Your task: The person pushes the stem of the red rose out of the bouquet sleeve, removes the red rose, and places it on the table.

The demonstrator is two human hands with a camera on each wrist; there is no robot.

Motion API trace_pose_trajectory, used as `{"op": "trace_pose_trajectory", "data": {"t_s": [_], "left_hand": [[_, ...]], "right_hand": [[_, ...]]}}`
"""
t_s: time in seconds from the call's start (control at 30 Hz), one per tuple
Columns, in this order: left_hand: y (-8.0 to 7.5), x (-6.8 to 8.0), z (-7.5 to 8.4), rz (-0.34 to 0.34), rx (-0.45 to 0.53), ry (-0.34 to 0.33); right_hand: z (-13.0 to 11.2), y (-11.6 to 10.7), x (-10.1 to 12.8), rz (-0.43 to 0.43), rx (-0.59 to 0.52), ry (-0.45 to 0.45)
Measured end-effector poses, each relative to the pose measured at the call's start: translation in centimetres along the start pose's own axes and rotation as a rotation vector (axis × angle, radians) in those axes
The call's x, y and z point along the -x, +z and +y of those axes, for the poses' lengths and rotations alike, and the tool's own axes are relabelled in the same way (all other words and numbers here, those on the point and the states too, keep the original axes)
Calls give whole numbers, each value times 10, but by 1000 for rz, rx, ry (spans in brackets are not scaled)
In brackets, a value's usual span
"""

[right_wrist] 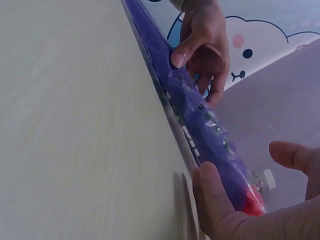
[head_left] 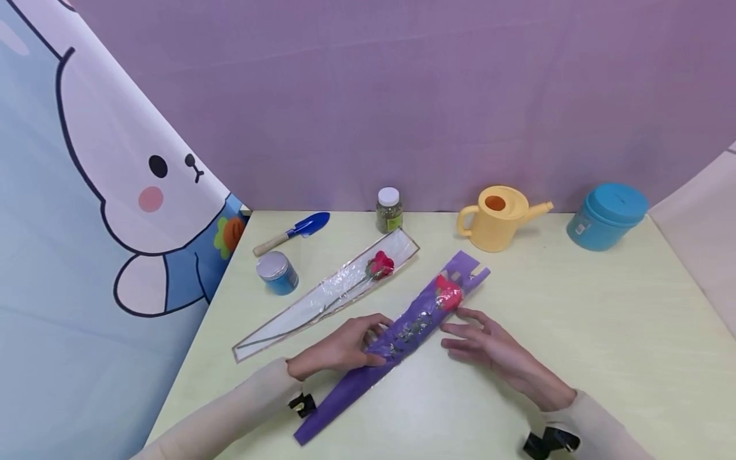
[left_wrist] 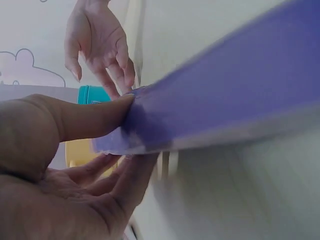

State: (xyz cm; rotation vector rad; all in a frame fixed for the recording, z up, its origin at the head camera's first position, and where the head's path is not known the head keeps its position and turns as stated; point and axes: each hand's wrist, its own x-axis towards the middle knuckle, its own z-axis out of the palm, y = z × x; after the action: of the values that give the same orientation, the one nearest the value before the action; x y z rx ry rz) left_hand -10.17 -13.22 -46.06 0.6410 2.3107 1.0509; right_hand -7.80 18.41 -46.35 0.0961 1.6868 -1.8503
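A red flower in a long purple wrapper (head_left: 351, 390) lies slantwise over the near middle of the table, its bloom (head_left: 449, 293) at the far right end. My left hand (head_left: 346, 344) holds the wrapper around its middle, thumb on the near edge and fingers at the far one. In the left wrist view the thumb (left_wrist: 90, 117) and fingers pinch the purple wrapper (left_wrist: 225, 85). Beside the bloom end, my right hand (head_left: 489, 348) has its fingers spread and loosely bent, fingertips right at the wrapper's edge. The right wrist view shows those fingers (right_wrist: 215, 187) alongside the wrapper.
Behind the purple wrapper lies a second red flower in a clear sleeve (head_left: 322, 305). Farther back are a blue trowel (head_left: 311, 224), a blue jar (head_left: 278, 273), a white-capped bottle (head_left: 389, 211), a yellow watering can (head_left: 496, 223) and a teal tub (head_left: 604, 220). A purple curtain (head_left: 414, 102) hangs behind the table.
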Motion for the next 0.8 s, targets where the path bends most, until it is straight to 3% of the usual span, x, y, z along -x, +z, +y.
{"op": "trace_pose_trajectory", "data": {"t_s": [0.2,0.47,0.8], "left_hand": [[6,-3,5,18,104,34],[15,-14,19,-9,292,124],[29,-30,39,18,400,163]], "right_hand": [[-6,2,4,79,-4,-22],[-12,2,6,124,26,-157],[-25,6,10,264,71,-245]]}}
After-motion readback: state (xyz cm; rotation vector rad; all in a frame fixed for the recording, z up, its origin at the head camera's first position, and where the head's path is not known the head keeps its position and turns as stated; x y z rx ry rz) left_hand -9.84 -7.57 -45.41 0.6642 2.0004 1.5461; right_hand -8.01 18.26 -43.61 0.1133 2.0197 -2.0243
